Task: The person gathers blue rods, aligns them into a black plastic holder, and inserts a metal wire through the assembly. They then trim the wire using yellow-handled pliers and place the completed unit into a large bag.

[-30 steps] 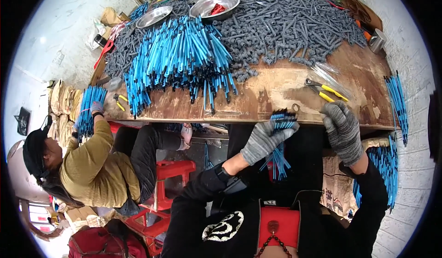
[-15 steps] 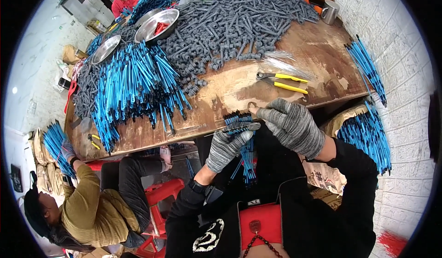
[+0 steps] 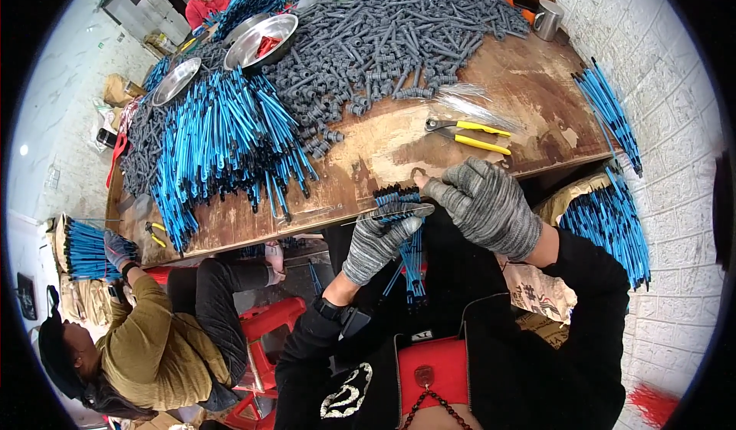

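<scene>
My left hand point(image 3: 377, 247), in a grey knitted glove with bare fingertips, is closed around a bundle of thin blue rods point(image 3: 414, 273). The rods stand nearly upright, their black ends bunched above my fingers. A thin wire point(image 3: 354, 222) crosses at that hand. Just right of the bundle is my gloved right hand point(image 3: 491, 214), its fingers curled and a bare fingertip towards the rod ends; whatever it pinches is too small to make out. Beyond, on the wooden table point(image 3: 537, 85), lie yellow-handled cutting pliers point(image 3: 481, 143) beside loose thin wires point(image 3: 479, 106).
Grey plastic pieces point(image 3: 383, 39) cover the far table; a blue rod pile point(image 3: 222, 138) lies left beneath metal bowls point(image 3: 285, 35). A metal mug point(image 3: 548, 20) stands far right. More rods point(image 3: 609, 223) fill a sack. At left, a co-worker's gloved hand point(image 3: 119, 247) touches a rod bundle.
My right hand has shifted very slightly; my left keeps its grip on the bundle. The co-worker at left has lowered a rod bundle from a slant to lying nearly level.
</scene>
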Available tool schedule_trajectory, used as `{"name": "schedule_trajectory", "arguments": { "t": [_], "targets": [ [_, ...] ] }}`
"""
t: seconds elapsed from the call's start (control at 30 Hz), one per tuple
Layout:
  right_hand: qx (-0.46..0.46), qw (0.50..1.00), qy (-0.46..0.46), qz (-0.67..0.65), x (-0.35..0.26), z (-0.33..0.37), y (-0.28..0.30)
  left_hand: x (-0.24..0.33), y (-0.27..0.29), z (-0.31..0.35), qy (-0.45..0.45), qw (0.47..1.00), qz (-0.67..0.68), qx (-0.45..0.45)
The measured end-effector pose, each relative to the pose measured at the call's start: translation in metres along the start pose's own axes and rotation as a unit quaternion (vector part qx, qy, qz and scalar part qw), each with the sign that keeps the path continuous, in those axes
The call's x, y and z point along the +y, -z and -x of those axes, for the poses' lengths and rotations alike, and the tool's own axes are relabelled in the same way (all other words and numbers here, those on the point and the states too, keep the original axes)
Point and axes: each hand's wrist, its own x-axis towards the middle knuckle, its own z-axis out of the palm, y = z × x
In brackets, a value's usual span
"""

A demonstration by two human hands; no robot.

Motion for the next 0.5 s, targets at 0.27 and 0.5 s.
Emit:
{"name": "schedule_trajectory", "arguments": {
  "t": [0.27, 0.5],
  "targets": [
    [0.106, 0.987, 0.102, 0.068, 0.007, -0.008, 0.002, -0.001, 0.002, 0.0, 0.005, 0.998, 0.059, -0.027],
    [0.115, 0.989, 0.089, 0.009, 0.008, -0.008, -0.004, 0.001, 0.004, 0.0, -0.008, 0.998, 0.049, -0.029]
  ]
}}
